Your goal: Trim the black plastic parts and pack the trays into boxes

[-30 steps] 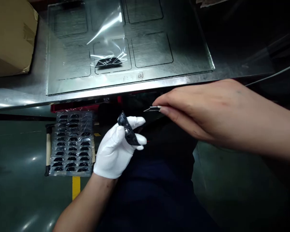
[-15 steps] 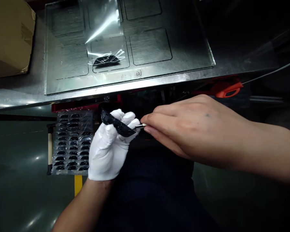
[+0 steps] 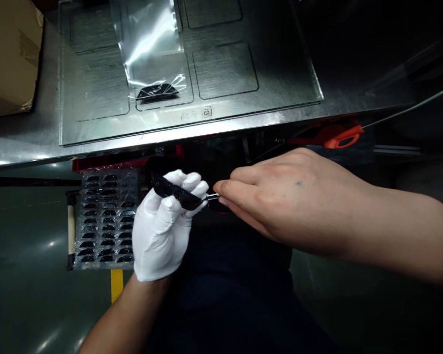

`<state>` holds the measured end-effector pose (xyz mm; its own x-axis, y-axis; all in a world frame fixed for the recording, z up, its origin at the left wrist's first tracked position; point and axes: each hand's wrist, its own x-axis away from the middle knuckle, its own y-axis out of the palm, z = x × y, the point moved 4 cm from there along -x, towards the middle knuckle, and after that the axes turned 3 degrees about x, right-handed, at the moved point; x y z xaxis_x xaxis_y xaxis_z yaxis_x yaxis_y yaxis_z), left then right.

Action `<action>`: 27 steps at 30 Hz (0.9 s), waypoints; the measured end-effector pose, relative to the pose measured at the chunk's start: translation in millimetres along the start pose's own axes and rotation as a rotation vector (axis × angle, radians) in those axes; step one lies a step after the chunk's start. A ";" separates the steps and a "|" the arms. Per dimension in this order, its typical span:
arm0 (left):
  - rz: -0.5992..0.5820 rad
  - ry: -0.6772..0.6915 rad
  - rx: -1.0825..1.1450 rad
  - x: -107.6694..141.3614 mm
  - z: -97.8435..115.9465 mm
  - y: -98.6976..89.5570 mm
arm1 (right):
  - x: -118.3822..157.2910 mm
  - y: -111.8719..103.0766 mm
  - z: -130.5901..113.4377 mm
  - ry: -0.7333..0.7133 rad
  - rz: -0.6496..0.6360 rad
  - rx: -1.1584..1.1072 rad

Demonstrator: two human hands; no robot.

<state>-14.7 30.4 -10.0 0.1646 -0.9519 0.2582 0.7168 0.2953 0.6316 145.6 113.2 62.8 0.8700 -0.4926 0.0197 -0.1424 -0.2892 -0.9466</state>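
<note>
In a white glove, my left hand [image 3: 162, 226] is closed on a curved black plastic part [image 3: 179, 195], tilted down to the right. The thumb presses its near side and the fingers support it from behind. My bare right hand [image 3: 266, 191] pinches a thin metal-tipped tool [image 3: 212, 196], whose handle is hidden inside the fingers. The tool's tip is at the right end of the plastic part; whether it touches cannot be made out. Both hands are held in front of the workbench edge, above my dark-clothed lap.
A metal workbench [image 3: 251, 110] carries a glass sheet [image 3: 291, 73]. On the sheet lies a clear plastic bag [image 3: 151, 59] with a similar black part. A cardboard box [image 3: 11, 59] stands left. Below are a tray [image 3: 107, 221] of several black parts and an orange-handled tool [image 3: 343, 137].
The black part has turned slightly in my left hand, showing less of its inner face. The whole scene has shifted a little left, and my right hand still pinches the tool at the part's end.
</note>
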 end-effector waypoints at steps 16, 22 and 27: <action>0.062 0.165 -0.062 1.8 -3.4 -1.5 | 10.0 -7.2 5.7 0.014 0.152 -0.089; 0.233 0.031 -0.078 -5.3 -8.5 -9.9 | 8.1 -18.6 121.8 0.384 0.489 0.118; 0.295 -0.088 -0.087 -12.4 -17.2 -23.1 | 2.1 -18.3 195.2 0.558 0.650 0.149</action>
<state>-21.6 34.0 -40.3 0.3174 -0.8144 0.4859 0.7025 0.5461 0.4564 242.2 277.7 17.4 0.2741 -0.8645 -0.4214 -0.4332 0.2802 -0.8566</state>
